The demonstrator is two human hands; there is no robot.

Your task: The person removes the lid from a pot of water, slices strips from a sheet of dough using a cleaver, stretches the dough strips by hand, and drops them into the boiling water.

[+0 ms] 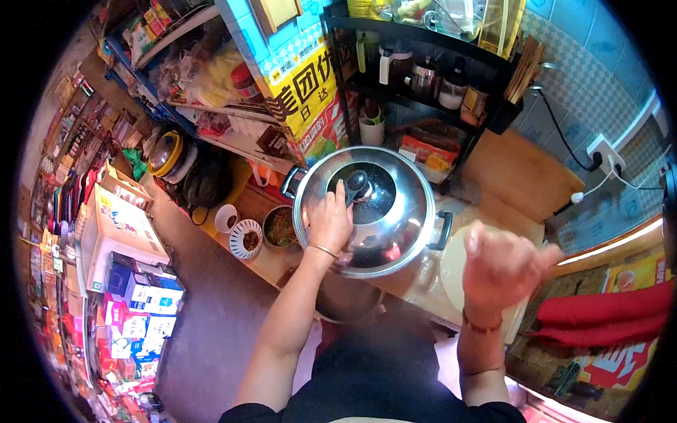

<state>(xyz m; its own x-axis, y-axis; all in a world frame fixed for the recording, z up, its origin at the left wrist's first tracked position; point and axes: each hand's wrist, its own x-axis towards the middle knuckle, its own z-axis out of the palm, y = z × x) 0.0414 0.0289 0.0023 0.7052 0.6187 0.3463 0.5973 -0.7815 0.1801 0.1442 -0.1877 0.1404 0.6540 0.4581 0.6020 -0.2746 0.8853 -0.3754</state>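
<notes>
A large round steel pot with a shiny domed lid (405,243) and black side handles stands on the counter in front of me. My left hand (330,224) reaches over the lid, its fingers closed on the black lid knob (358,180). To the right of the pot my right hand (504,271) is raised above a pale round board (453,268); it is blurred by motion, and whether it holds anything cannot be made out. Left of the pot are a bowl of chopped food (281,227) and a white slotted dish (246,239).
A black rack (423,113) with jars and kettles stands behind the pot. At the right are a wooden board (518,180), a wall socket with cables (605,154) and a red cloth (606,314). Stacked boxes (144,296) stand at the left. A metal basin (345,299) lies below the pot.
</notes>
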